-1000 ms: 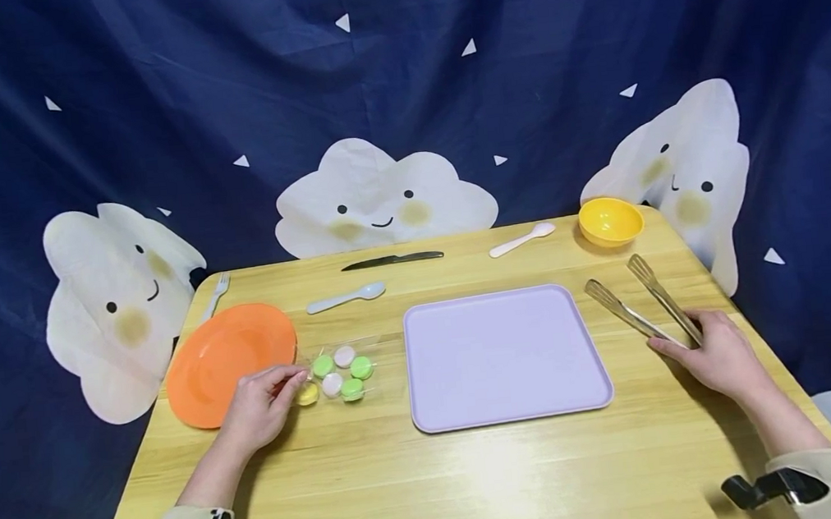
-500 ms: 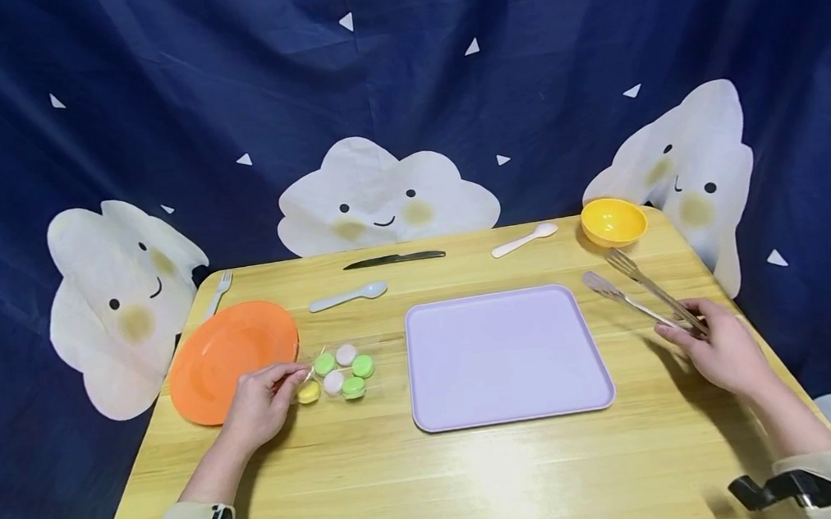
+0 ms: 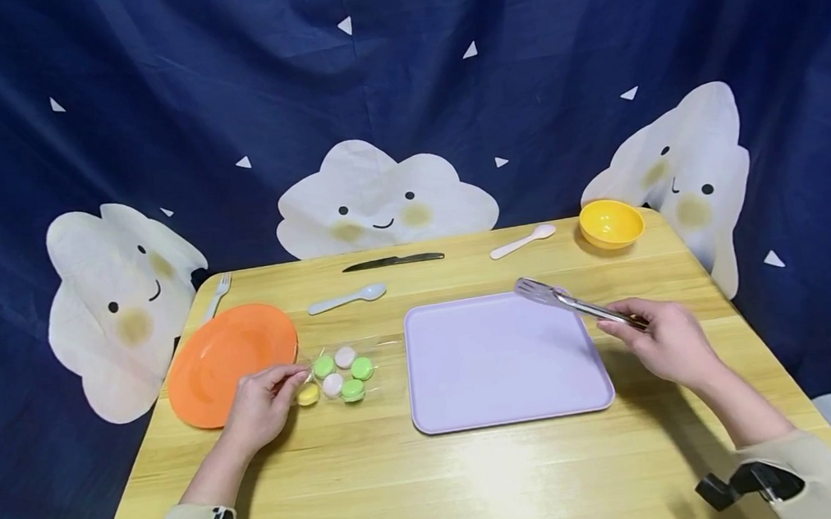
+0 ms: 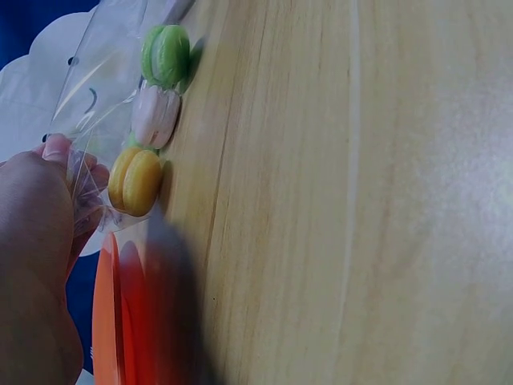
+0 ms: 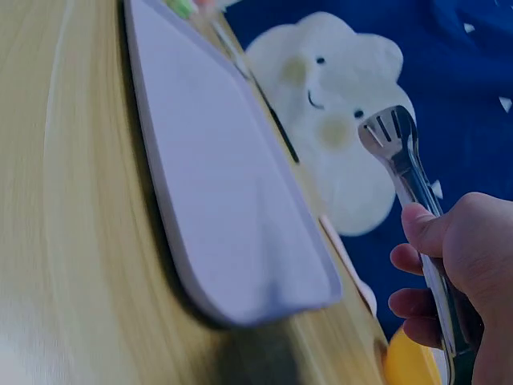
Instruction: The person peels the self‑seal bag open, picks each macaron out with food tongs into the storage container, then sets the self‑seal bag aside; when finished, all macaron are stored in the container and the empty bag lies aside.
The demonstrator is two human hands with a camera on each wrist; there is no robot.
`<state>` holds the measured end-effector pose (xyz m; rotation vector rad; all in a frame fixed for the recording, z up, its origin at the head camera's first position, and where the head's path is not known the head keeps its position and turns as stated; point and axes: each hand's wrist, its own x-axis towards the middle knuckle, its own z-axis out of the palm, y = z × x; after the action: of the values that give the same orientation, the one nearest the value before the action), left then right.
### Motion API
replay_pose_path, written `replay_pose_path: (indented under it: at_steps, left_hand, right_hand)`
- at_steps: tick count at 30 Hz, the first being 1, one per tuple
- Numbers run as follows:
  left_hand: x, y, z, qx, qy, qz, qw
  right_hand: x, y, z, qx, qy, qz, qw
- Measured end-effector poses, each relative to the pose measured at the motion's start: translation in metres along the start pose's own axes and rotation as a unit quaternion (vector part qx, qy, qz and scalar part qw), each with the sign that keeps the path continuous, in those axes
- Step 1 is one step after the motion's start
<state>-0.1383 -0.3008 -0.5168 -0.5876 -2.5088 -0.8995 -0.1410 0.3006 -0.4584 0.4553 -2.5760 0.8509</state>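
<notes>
The right hand (image 3: 666, 342) grips shiny metal tongs (image 3: 575, 303) above the lilac plastic tray (image 3: 509, 395); the left hand (image 3: 263, 403) pinches the clear bag of coloured macarons (image 3: 341, 373). The step looks like bringing the tongs to the macarons.

Orange plate (image 3: 232, 362), yellow bowl (image 3: 610, 223) (far corner), knife (image 3: 392, 261), two spoons (image 3: 347, 298)

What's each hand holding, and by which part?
Right hand grips the metal tongs near their handle end. Left hand pinches the clear macaron bag at its left edge.
</notes>
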Motion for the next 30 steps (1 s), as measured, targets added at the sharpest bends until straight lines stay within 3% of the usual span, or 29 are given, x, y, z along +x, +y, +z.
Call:
replay_pose_path:
  at_steps: [10, 17, 24, 30]
  left_hand:
    - [-0.002, -0.002, 0.002, -0.012, 0.006, -0.003, 0.9999]
    - [-0.001, -0.002, 0.001, -0.008, 0.007, -0.006, 0.9999]
    - [-0.001, -0.002, 0.003, -0.004, 0.011, -0.009, 0.9999]
    - [-0.002, 0.0, 0.003, -0.002, 0.01, -0.009, 0.9999]
  right_hand:
    - [0.024, -0.037, 0.036, -0.002, -0.066, -0.054, 0.996]
    - [0.041, -0.064, 0.071, -0.009, -0.134, -0.083, 0.987]
    - [0.048, -0.095, 0.103, -0.042, -0.172, -0.127, 0.976]
    - [0.055, -0.117, 0.124, -0.055, -0.191, -0.136, 0.971]
